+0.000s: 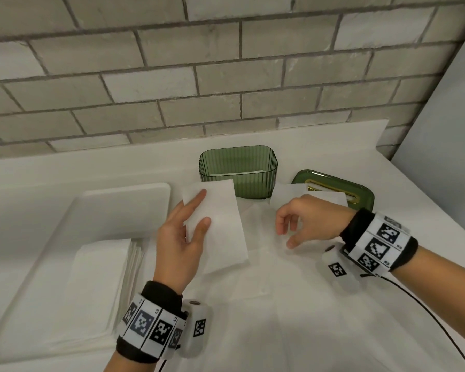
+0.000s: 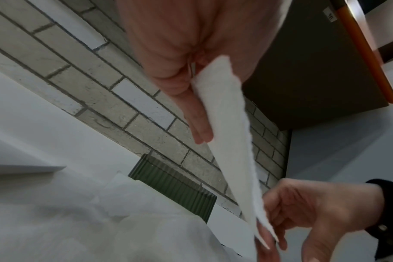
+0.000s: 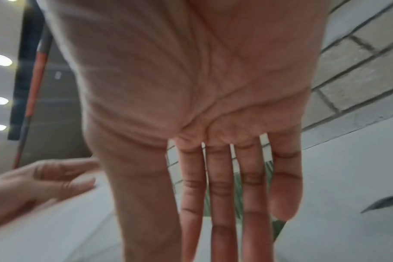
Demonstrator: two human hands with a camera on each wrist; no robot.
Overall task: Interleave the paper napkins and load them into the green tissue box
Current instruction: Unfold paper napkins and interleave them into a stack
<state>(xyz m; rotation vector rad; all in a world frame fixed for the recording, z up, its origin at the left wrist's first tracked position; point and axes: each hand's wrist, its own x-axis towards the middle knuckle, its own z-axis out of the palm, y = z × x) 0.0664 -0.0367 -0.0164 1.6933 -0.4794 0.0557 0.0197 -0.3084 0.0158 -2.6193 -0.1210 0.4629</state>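
Observation:
My left hand point(image 1: 203, 209) holds a folded white napkin point(image 1: 218, 229) a little above the counter, thumb and a finger on top and the other fingers beneath. The left wrist view shows the same napkin point(image 2: 227, 141) edge-on, pinched. My right hand point(image 1: 286, 236) hovers just right of it over spread napkins point(image 1: 263, 253), fingers relaxed and holding nothing; its fingers point(image 3: 220, 195) look straight in the right wrist view. The ribbed green tissue box point(image 1: 238, 173) stands open behind the hands, with white paper inside.
The green lid point(image 1: 341, 189) with a gold slot lies right of the box, partly under a loose napkin point(image 1: 287, 196). A stack of napkins point(image 1: 100, 277) sits in a white tray point(image 1: 38, 264) at the left. A brick wall stands behind the counter.

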